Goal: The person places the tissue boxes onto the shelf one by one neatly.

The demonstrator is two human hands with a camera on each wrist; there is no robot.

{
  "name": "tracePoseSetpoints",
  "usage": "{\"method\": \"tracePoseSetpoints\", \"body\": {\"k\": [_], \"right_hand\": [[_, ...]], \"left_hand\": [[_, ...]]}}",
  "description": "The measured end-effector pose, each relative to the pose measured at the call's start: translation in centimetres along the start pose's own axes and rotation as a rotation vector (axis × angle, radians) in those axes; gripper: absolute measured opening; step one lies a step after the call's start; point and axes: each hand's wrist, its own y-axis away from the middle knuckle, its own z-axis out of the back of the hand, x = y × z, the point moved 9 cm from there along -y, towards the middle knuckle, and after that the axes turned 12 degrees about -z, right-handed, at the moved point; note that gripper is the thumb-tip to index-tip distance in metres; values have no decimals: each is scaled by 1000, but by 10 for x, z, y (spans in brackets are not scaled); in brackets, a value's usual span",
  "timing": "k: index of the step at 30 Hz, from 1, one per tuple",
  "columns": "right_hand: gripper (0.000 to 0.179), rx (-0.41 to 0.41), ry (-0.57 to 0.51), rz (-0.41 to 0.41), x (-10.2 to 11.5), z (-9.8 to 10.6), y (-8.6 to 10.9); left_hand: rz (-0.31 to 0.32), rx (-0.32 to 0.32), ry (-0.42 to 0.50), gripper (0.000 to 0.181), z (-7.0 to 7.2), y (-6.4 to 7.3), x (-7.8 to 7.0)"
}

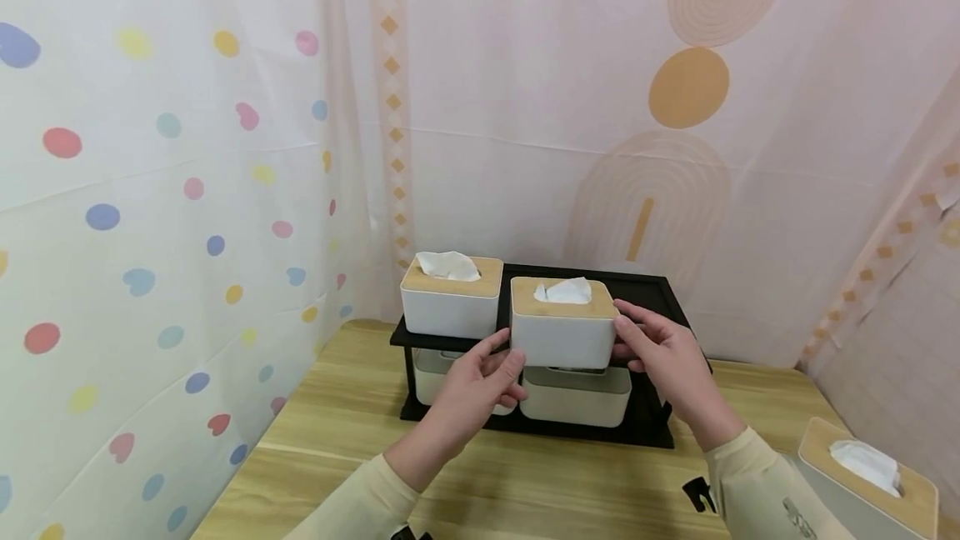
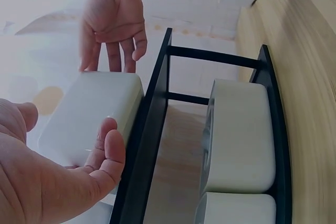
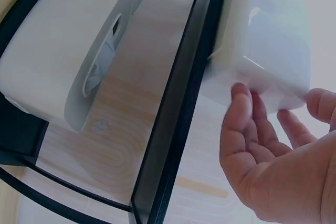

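Observation:
A white tissue box (image 1: 564, 341) with a wood-look lid and a tissue poking out is at the front of the black rack's (image 1: 534, 267) upper shelf. My left hand (image 1: 474, 383) holds its left end, thumb near the front corner. At the opposite end my right hand (image 1: 669, 363) grips it, the thumb by the front right corner and fingers along the side. Both wrist views show the white body (image 2: 89, 111) between the two hands, close against the shelf edge. Whether its base touches the shelf cannot be told. A similar tissue box (image 1: 450, 312) stands to its left.
On the rack's lower level, pale boxes (image 1: 577, 398) sit side by side, partly hidden by my left hand. Another tissue box (image 1: 862, 486) stands at the table's right. A small black object (image 1: 699, 493) lies near my right sleeve. Patterned curtains (image 1: 510, 107) hang behind the wooden table (image 1: 330, 407).

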Motion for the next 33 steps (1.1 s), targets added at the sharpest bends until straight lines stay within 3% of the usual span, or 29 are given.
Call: {"method": "tracePoseSetpoints", "body": {"k": [5,9,17,25,33], "right_hand": [[48,-110,77,126,8,0,0],[45,-147,105,175,10,0,1],[45,-153,107,139,11,4,2],[44,-188,152,143,14,2,-1],[45,-216,163,167,16,-2,-7]], "left_hand": [[8,0,9,78,-2,3,-2],[15,15,1,79,-8,11,-5],[-13,75,-86,86,-21,25,-15],[7,66,-126,84,-18,18,-9],[-11,57,-137,79,-17,13,-6]]}}
